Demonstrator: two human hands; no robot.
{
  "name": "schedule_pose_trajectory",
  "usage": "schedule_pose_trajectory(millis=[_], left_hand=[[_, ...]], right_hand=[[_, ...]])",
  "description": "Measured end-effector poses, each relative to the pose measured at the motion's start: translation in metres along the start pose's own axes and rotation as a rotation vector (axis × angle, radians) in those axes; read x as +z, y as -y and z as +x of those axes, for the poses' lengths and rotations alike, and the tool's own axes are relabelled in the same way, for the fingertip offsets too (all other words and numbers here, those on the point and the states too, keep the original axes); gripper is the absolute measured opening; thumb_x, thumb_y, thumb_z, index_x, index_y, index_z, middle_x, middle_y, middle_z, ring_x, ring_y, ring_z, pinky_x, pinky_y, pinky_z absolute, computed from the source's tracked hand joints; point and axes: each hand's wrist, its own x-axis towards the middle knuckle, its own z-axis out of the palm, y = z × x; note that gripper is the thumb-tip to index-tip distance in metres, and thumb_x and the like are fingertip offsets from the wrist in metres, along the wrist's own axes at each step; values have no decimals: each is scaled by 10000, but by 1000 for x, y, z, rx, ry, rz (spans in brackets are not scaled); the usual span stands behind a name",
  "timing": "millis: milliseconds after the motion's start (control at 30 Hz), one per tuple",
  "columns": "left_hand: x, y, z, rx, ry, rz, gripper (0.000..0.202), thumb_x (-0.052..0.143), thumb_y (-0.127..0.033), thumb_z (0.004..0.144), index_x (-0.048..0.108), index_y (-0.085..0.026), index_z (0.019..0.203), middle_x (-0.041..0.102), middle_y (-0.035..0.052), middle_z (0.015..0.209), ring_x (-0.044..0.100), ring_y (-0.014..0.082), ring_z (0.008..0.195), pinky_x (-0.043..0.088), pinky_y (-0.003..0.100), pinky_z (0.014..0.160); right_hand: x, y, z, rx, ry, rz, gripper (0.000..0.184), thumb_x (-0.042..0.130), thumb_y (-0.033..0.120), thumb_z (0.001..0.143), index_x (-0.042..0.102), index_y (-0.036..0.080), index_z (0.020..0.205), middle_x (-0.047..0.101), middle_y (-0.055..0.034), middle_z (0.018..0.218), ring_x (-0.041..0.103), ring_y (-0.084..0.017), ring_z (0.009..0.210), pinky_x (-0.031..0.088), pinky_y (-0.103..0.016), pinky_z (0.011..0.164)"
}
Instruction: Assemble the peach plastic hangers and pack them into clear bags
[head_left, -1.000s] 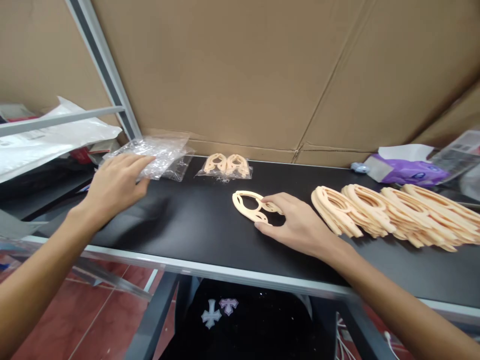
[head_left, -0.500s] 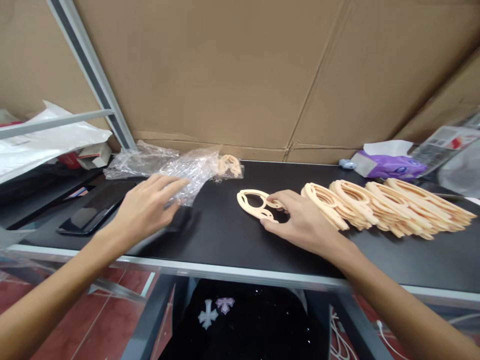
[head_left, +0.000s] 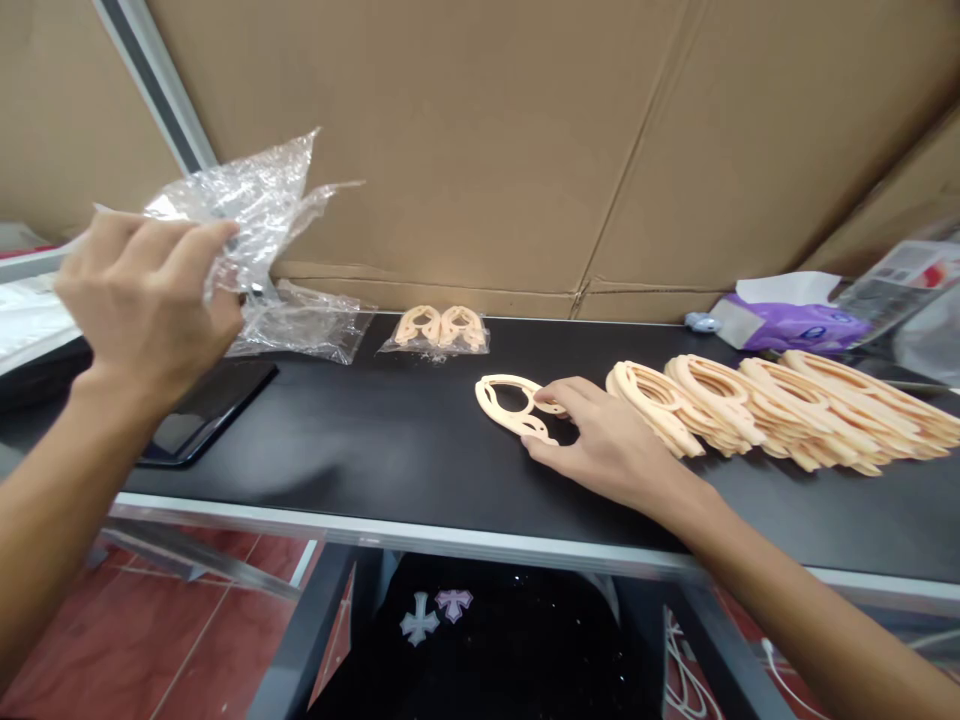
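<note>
My left hand [head_left: 150,300] is raised at the left, its fingers closed on a crumpled clear plastic bag [head_left: 259,205]. On the black table my right hand [head_left: 600,440] grips the right end of a folded beige plastic hanger [head_left: 499,400], which lies flat. Thumb and fingers rest on opposite sides of that end. Just right of this hand, stacks of the same beige hangers [head_left: 712,405] lean over one another in a row. Near the back edge, a clear packet of beige hangers [head_left: 441,328] shows two looped ends side by side.
More clear plastic bags [head_left: 307,322] lie at the back left. A black phone [head_left: 214,405] is on the table below my left hand. At the back right is a purple tissue pack [head_left: 795,318]. A cardboard wall [head_left: 450,150] stands behind the table.
My left hand has closed on the plastic bag and lifted it up and leftward off the table. The packet behind it shows more fully. My right hand stays on the hanger.
</note>
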Motion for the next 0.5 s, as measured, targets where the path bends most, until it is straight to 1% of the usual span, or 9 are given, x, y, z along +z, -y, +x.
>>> schedule_pose_trajectory(millis=[67, 133, 200, 267, 300, 367, 433, 500], left_hand=[[13, -1, 2, 50, 92, 26, 495, 497, -487, 1006, 560, -278, 1450, 621, -14, 1401, 483, 247, 1298, 374, 441, 1090], [26, -5, 1, 100, 216, 16, 473, 438, -477, 1036, 582, -252, 1426, 626, 21, 1387, 492, 272, 1288, 380, 466, 1078], [37, -8, -1, 123, 333, -38, 503, 414, -515, 1043, 606, -226, 1408, 650, 48, 1350, 514, 295, 1260, 412, 461, 1042], [45, -9, -3, 97, 401, -119, 550, 436, -582, 1024, 634, -224, 1391, 674, 52, 1321, 543, 299, 1217, 446, 429, 1001], [47, -9, -3, 83, 418, -155, 569, 441, -607, 1017, 643, -227, 1390, 679, 50, 1321, 551, 297, 1204, 455, 415, 990], [47, -9, -2, 57, 409, -193, 588, 430, -629, 1018, 652, -230, 1389, 685, 37, 1316, 561, 284, 1189, 459, 399, 995], [41, -8, 2, 39, 356, -210, 590, 415, -628, 1029, 648, -227, 1393, 687, 16, 1309, 563, 261, 1191, 450, 391, 1028], [32, -8, 7, 3, 274, -241, 585, 434, -631, 1024, 647, -225, 1388, 683, -1, 1321, 560, 243, 1201, 439, 393, 1069]], right_hand=[[0, 0, 0, 4, 5, -8, 293, 678, 302, 804, 672, 183, 1071, 729, -98, 1123, 716, -260, 957, 557, -396, 828], [0, 1, -1, 6, 11, -9, 285, 671, 301, 811, 669, 184, 1071, 724, -95, 1120, 713, -259, 957, 556, -396, 822], [1, 1, -1, 1, 14, -8, 273, 660, 298, 820, 666, 186, 1070, 719, -94, 1123, 710, -259, 956, 554, -396, 816], [1, 1, -1, -8, 15, -14, 264, 654, 295, 824, 663, 191, 1066, 717, -97, 1134, 708, -260, 950, 551, -398, 809], [1, 1, -1, -12, 15, -17, 262, 653, 295, 825, 662, 192, 1065, 716, -99, 1140, 707, -261, 948, 550, -398, 804], [1, 1, -1, -17, 13, -20, 259, 650, 298, 827, 663, 194, 1063, 715, -100, 1142, 706, -262, 943, 549, -396, 790], [1, 1, -1, -13, 12, -17, 259, 650, 301, 829, 664, 191, 1063, 715, -99, 1139, 707, -262, 945, 550, -394, 787], [1, 0, -1, -7, 12, -10, 266, 660, 299, 825, 666, 187, 1066, 715, -98, 1140, 708, -262, 956, 551, -393, 800]])
